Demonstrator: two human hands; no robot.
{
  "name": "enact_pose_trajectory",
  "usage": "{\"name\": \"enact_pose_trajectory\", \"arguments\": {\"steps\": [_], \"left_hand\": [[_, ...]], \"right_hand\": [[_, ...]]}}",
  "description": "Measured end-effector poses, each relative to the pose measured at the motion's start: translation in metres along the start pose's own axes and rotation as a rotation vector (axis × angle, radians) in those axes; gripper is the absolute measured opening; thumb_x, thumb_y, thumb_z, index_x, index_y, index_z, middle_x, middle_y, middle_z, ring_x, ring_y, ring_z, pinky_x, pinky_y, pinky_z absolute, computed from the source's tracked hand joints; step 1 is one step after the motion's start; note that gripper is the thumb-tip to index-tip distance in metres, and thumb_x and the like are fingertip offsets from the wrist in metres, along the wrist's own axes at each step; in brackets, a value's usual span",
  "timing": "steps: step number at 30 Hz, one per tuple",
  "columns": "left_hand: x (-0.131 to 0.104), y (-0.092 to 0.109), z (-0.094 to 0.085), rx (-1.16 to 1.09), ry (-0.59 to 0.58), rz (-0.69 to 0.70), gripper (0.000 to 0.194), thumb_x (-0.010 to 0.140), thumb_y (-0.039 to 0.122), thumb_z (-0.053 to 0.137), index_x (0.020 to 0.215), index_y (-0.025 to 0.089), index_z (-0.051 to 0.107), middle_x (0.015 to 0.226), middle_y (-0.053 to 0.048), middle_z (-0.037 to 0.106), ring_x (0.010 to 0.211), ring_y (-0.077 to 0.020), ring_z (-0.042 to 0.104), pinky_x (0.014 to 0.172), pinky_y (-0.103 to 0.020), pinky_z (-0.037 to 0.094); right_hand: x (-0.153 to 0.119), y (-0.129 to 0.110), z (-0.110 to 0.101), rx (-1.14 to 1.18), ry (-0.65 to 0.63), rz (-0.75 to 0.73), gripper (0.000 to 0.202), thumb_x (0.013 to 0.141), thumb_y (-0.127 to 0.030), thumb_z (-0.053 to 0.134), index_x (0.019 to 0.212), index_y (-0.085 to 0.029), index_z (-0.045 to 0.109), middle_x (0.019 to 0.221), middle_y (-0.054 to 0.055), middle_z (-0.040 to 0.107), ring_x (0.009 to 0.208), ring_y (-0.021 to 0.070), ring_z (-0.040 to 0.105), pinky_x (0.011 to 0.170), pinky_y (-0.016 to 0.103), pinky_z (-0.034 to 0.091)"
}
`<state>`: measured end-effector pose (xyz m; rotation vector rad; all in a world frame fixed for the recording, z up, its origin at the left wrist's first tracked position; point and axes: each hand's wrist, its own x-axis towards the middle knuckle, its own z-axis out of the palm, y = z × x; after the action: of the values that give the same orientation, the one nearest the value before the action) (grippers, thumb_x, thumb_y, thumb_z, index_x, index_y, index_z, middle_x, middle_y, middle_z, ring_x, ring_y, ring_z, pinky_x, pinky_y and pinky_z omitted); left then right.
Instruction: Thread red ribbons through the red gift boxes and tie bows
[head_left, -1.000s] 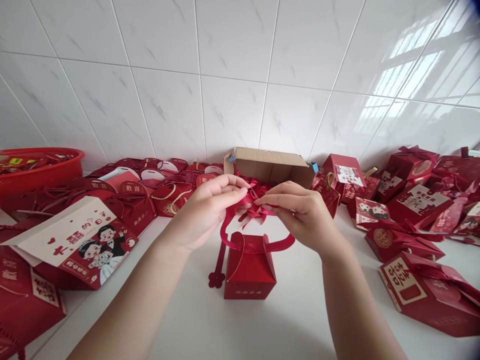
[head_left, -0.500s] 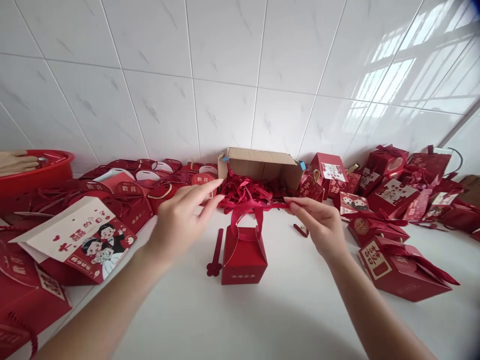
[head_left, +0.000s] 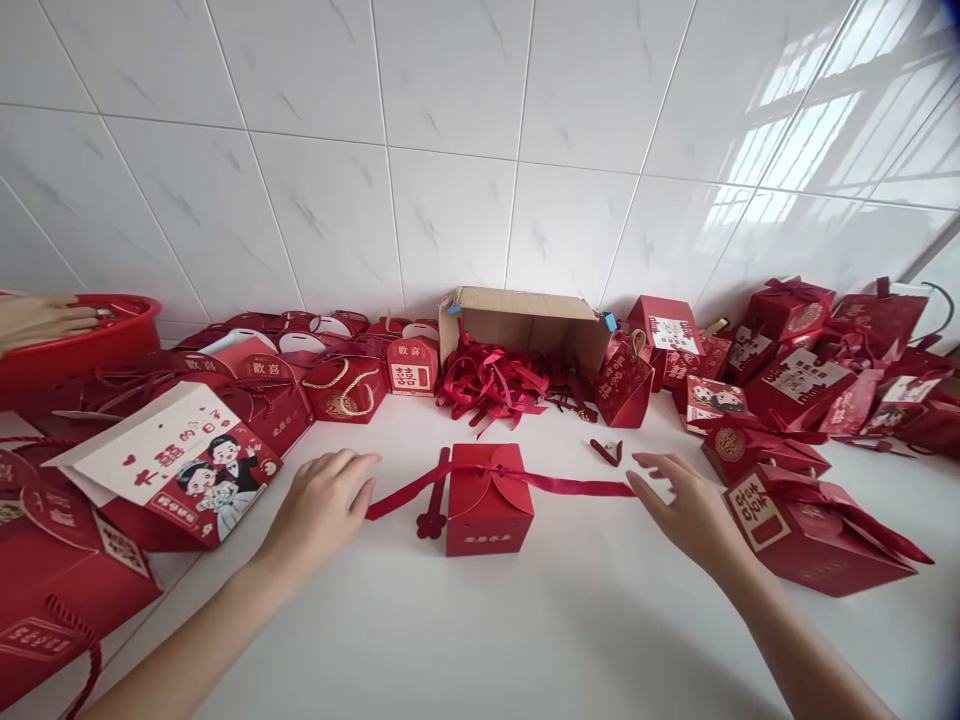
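In front of me a small red gift box (head_left: pixel 489 525) stands upright on the white table, its rounded top flaps folded together. A dark red ribbon (head_left: pixel 574 485) is knotted over the top, with one tail stretching out to each side. My left hand (head_left: pixel 319 505) hovers left of the box, fingers apart, its thumb close to the left ribbon end. On the other side my right hand (head_left: pixel 686 510) is likewise open, its thumb at the tip of the right tail. Beside the box lies a dark red strip with a flower-shaped end (head_left: pixel 431 522), partly under the ribbon.
Behind the box, a cardboard carton (head_left: pixel 525 300) lies with loose red ribbons (head_left: pixel 491 380) spilling out. Red gift boxes crowd both sides, including one with a couple's picture (head_left: pixel 187 465) and a ribbon-tied box (head_left: pixel 817 540). Another person's hand (head_left: pixel 45 320) is at a red basin (head_left: pixel 127 335).
The ribbon has gone from loops held up above the box to a knot lying on its top. Both hands have come down and outward, and their fingers have opened off the ribbon.
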<state>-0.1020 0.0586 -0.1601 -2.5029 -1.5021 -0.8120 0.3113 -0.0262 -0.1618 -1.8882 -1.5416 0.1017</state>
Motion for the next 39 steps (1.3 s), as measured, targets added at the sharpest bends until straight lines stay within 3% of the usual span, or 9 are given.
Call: {"name": "enact_pose_trajectory", "arguments": {"steps": [3, 8, 11, 13, 17, 23, 29, 34, 39], "left_hand": [[0.021, 0.029, -0.012, -0.264, 0.045, -0.107, 0.026, 0.082, 0.038, 0.052, 0.096, 0.019, 0.061, 0.099, -0.009, 0.066, 0.096, -0.0265, 0.062, 0.086, -0.041, 0.049], [0.037, 0.08, -0.01, -0.739, -0.122, -0.359, 0.035, 0.077, 0.044, 0.061, 0.103, 0.022, 0.055, 0.12, -0.009, 0.059, 0.117, -0.0277, 0.053, 0.093, -0.041, 0.047], [0.038, 0.097, -0.003, -0.859, -0.148, -0.402, 0.036, 0.076, 0.04, 0.064, 0.105, 0.023, 0.052, 0.128, -0.009, 0.053, 0.125, -0.0281, 0.047, 0.094, -0.04, 0.046], [0.036, 0.1, 0.001, -0.92, -0.165, -0.408, 0.035, 0.076, 0.037, 0.064, 0.106, 0.023, 0.05, 0.127, -0.009, 0.053, 0.124, -0.0269, 0.047, 0.094, -0.039, 0.046], [0.032, 0.1, 0.004, -0.989, -0.202, -0.431, 0.036, 0.078, 0.036, 0.063, 0.108, 0.024, 0.047, 0.127, -0.009, 0.051, 0.12, -0.0256, 0.05, 0.094, -0.038, 0.046], [0.03, 0.101, 0.008, -0.999, -0.197, -0.446, 0.041, 0.077, 0.04, 0.063, 0.111, 0.024, 0.046, 0.125, -0.009, 0.052, 0.117, -0.0259, 0.052, 0.091, -0.037, 0.046], [0.03, 0.098, 0.007, -1.043, -0.306, -0.659, 0.058, 0.066, 0.052, 0.071, 0.107, 0.023, 0.043, 0.115, -0.009, 0.053, 0.094, -0.023, 0.061, 0.065, -0.029, 0.049], [0.03, 0.097, 0.006, -1.146, -0.487, -0.717, 0.049, 0.064, 0.057, 0.071, 0.086, 0.02, 0.051, 0.081, -0.002, 0.063, 0.063, -0.0159, 0.059, 0.05, -0.025, 0.037], [0.028, 0.1, 0.007, -1.243, -0.543, -0.732, 0.05, 0.063, 0.058, 0.071, 0.089, 0.018, 0.059, 0.079, -0.005, 0.068, 0.066, -0.0195, 0.062, 0.054, -0.027, 0.038]], "right_hand": [[0.008, -0.033, 0.001, 0.118, -0.015, -0.101, 0.037, 0.087, -0.05, 0.048, 0.102, -0.021, 0.064, 0.108, 0.011, 0.065, 0.089, 0.0241, 0.064, 0.069, 0.035, 0.052], [0.002, -0.096, 0.022, 0.321, -0.201, -0.398, 0.05, 0.083, -0.046, 0.059, 0.126, -0.022, 0.052, 0.131, 0.013, 0.052, 0.119, 0.0276, 0.052, 0.096, 0.043, 0.048], [-0.001, -0.12, 0.036, 0.338, -0.298, -0.559, 0.062, 0.082, -0.034, 0.06, 0.139, -0.022, 0.038, 0.143, 0.013, 0.041, 0.134, 0.0296, 0.036, 0.107, 0.048, 0.038], [0.001, -0.126, 0.041, 0.347, -0.371, -0.589, 0.061, 0.082, -0.025, 0.056, 0.14, -0.022, 0.038, 0.138, 0.013, 0.046, 0.129, 0.0291, 0.041, 0.104, 0.048, 0.04], [0.007, -0.127, 0.043, 0.355, -0.446, -0.511, 0.063, 0.079, -0.02, 0.055, 0.139, -0.021, 0.037, 0.125, 0.013, 0.054, 0.114, 0.0271, 0.052, 0.093, 0.045, 0.048], [0.005, -0.126, 0.044, 0.422, -0.457, -0.496, 0.067, 0.08, -0.022, 0.057, 0.141, -0.023, 0.03, 0.126, 0.012, 0.05, 0.116, 0.026, 0.049, 0.096, 0.045, 0.046], [0.003, -0.105, 0.051, 0.544, -0.404, -0.282, 0.051, 0.088, -0.04, 0.051, 0.135, -0.028, 0.035, 0.139, 0.011, 0.039, 0.122, 0.0236, 0.046, 0.095, 0.042, 0.047], [0.003, -0.085, 0.053, 0.635, -0.525, 0.015, 0.046, 0.08, -0.06, 0.058, 0.103, -0.02, 0.05, 0.093, 0.004, 0.059, 0.073, 0.015, 0.059, 0.06, 0.028, 0.047], [0.001, -0.085, 0.048, 0.732, -0.648, 0.033, 0.05, 0.083, -0.065, 0.048, 0.068, -0.018, 0.051, 0.065, -0.002, 0.052, 0.057, 0.0101, 0.049, 0.056, 0.024, 0.039]]}}
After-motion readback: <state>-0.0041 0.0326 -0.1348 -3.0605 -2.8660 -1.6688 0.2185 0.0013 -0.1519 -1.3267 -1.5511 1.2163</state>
